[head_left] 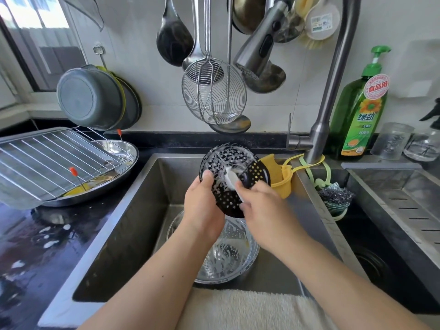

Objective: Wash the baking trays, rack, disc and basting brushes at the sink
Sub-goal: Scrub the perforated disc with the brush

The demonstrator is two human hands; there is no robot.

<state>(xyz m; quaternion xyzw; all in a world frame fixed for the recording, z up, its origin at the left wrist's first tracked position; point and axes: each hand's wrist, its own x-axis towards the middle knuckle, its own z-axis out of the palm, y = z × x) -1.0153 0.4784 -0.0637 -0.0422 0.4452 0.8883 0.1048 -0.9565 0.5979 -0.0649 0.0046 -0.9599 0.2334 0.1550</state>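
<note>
While both forearms reach in from 6 o'clock over the sink (133, 225), the left hand (202, 206) grips the soapy black perforated disc (228, 167) at its 8 o'clock rim, thumb on top; the right hand (264, 208) has its fingers curled round a white brush (234, 181) pressed on the disc's centre.

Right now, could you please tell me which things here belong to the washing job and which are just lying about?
For the job: disc, white scrubber, rack, tray, basting brushes, both hands.
Lying about: soap bottle, wire skimmer, glass bowl, jars.
</note>
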